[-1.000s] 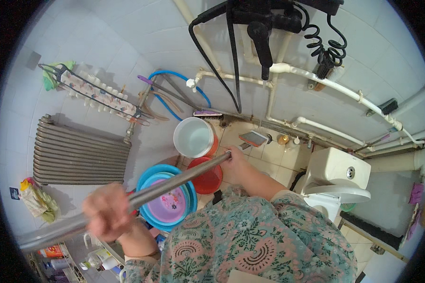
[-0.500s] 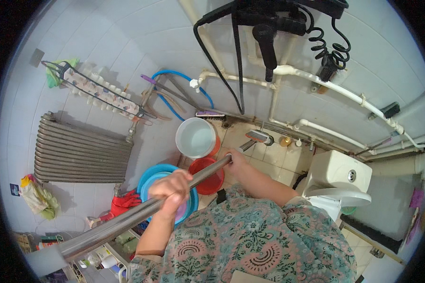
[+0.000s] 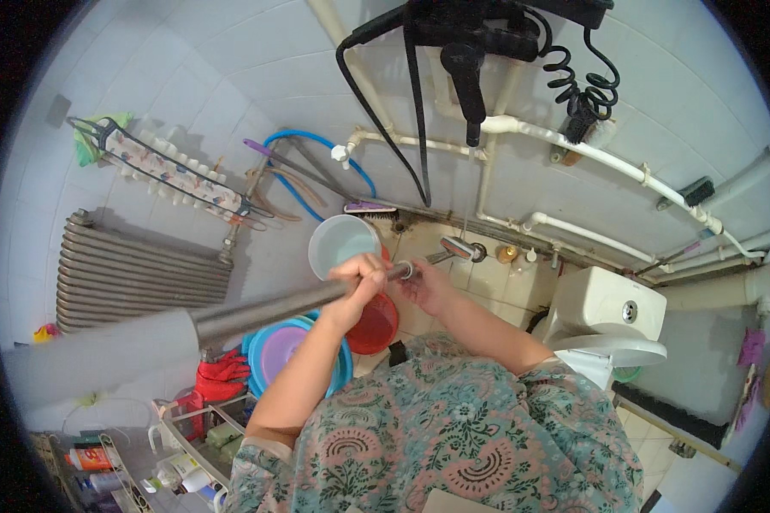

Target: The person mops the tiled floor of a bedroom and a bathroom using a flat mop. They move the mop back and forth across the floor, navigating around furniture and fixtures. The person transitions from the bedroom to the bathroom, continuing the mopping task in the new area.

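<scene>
A long metal pole (image 3: pixel 269 312) with a white end sleeve (image 3: pixel 103 355) slants from the lower left to the middle of the view. My left hand (image 3: pixel 361 282) is closed around its metal part. Just beyond, my right hand (image 3: pixel 428 289) grips it by a pale ring, its fingers partly hidden. A thinner section runs on past that hand toward a small flat orange-and-grey head (image 3: pixel 459 248) at the tiled floor. Whether this head is a brush or a mop, I cannot make out. Below my hands stand a red basin (image 3: pixel 374 329) and a white bucket (image 3: pixel 338 239) of water.
Stacked blue basins (image 3: pixel 344 376) stand left, near red gloves (image 3: pixel 222 376) and a shelf rack (image 3: pixel 167 415) of bottles. A radiator (image 3: pixel 137 278) and pipes (image 3: pixel 607 158) line the walls. The toilet (image 3: pixel 607 312) is at right; a hair dryer (image 3: pixel 464 77) hangs above.
My left hand has slid up along the pole toward my right hand. The pole's white end has swung upward and nearer at the left. My right hand has turned slightly and stays at the pole.
</scene>
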The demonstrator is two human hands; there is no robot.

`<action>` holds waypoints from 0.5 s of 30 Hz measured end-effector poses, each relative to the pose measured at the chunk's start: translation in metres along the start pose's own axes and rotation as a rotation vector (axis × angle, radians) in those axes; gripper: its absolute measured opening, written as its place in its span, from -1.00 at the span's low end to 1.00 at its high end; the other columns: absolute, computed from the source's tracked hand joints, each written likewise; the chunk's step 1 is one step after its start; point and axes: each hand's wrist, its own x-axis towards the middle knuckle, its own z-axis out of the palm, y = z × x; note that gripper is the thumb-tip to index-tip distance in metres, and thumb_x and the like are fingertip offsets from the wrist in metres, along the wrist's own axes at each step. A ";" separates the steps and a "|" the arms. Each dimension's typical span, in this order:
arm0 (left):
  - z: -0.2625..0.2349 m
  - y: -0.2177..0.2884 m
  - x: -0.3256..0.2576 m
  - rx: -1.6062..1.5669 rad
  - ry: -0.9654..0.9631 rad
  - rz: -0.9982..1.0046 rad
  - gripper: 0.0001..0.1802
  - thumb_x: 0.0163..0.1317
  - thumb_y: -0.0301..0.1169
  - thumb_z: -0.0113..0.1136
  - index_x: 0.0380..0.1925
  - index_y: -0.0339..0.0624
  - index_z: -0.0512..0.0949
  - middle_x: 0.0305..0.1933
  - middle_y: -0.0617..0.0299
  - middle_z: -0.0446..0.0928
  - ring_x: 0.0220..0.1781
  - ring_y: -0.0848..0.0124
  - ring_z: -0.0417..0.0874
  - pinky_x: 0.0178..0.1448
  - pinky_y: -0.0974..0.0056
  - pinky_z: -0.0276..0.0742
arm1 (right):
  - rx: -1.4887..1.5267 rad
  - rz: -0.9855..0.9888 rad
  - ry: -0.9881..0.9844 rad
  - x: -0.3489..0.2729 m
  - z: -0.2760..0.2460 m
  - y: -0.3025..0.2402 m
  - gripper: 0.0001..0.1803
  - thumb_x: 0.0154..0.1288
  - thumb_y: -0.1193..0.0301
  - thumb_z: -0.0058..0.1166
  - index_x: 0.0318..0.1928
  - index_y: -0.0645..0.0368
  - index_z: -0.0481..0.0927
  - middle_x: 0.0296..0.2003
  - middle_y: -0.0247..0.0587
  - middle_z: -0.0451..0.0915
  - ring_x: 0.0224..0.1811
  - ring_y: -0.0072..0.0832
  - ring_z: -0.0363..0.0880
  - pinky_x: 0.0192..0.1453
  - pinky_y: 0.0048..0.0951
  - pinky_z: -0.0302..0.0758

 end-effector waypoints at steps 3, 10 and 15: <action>0.005 -0.003 0.028 -0.007 -0.033 -0.004 -0.76 0.14 -0.43 0.01 -0.66 -0.14 0.25 -0.59 0.25 0.31 -0.50 0.45 0.32 -0.07 0.19 0.34 | 0.037 -0.056 0.008 -0.009 -0.001 -0.012 -0.76 0.25 0.23 -0.14 -0.31 0.15 0.43 -0.41 -0.27 0.47 -0.37 -0.47 0.45 -0.33 -0.48 0.46; 0.036 -0.004 0.101 -0.026 -0.030 0.016 -0.76 0.13 -0.49 0.01 -0.68 -0.17 0.25 -0.61 0.29 0.34 -0.47 0.49 0.39 -0.20 0.37 0.38 | 0.106 -0.147 0.203 0.000 -0.062 -0.025 -0.82 0.20 0.31 -0.08 -0.35 0.17 0.42 -0.39 -0.22 0.49 -0.43 -0.43 0.46 -0.38 -0.48 0.45; 0.048 -0.008 0.145 -0.016 0.097 0.034 -0.79 0.09 -0.45 0.08 -0.67 -0.24 0.36 -0.64 0.26 0.40 -0.45 0.46 0.49 -0.28 0.34 0.42 | 0.176 -0.175 0.272 -0.013 -0.118 -0.035 -0.84 0.17 0.34 -0.06 -0.39 0.19 0.41 -0.47 -0.21 0.48 -0.48 -0.45 0.45 -0.45 -0.51 0.45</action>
